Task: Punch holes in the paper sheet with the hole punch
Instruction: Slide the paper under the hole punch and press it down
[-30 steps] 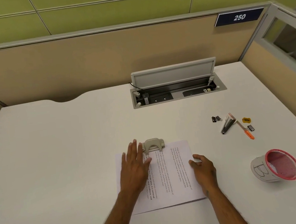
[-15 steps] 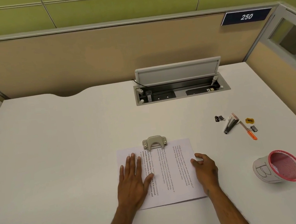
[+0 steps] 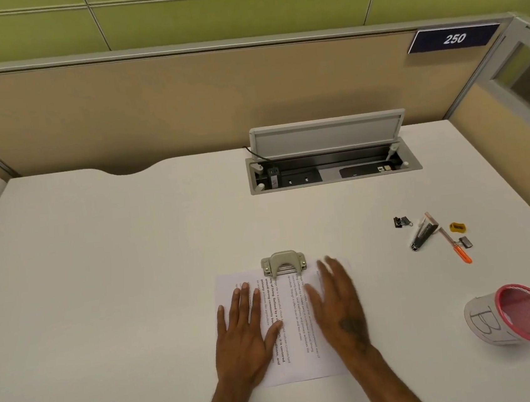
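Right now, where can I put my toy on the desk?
Bare: the whole left side, left of the paper, and the strip between the punch and cable box. Crowded: the right, with the clips and stapler and the cup.

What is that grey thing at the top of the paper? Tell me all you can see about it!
It is the hole punch, small and grey-beige, and it looks like metal. It has a flat base with a rivet near each end and an arched lever on top, which is up, not pressed. It sits on the white desk at the far edge of the paper, and that edge seems tucked into its slot. Neither the left hand nor the right hand touches it; both lie over the paper.
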A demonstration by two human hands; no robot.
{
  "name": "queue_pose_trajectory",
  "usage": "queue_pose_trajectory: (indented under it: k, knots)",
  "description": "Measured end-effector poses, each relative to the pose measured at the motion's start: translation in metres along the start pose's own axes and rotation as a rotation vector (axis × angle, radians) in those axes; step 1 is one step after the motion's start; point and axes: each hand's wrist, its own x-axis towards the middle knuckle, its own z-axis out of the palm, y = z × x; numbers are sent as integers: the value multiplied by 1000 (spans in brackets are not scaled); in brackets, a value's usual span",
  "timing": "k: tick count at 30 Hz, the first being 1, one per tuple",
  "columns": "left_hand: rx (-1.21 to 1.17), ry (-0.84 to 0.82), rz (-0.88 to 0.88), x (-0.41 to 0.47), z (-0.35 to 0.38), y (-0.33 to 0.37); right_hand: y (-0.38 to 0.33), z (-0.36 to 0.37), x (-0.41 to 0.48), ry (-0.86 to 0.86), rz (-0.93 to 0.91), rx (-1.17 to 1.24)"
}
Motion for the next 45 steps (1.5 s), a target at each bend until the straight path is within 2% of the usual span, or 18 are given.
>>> queue_pose_trajectory:
  k: [3,9,36,45]
  knots:
    - [6,-4,4,0,-1,1,-27,24,10,-224,-163,-121]
    - [14,-8,5,1,0,0,-36,55,23,-347,-176,-262]
    - [-5,4,-1,5,14,-4,-34,83,39,-416,-49,-229]
    - [-20,16,4,5,11,-3,-36,75,39,-453,-65,-270]
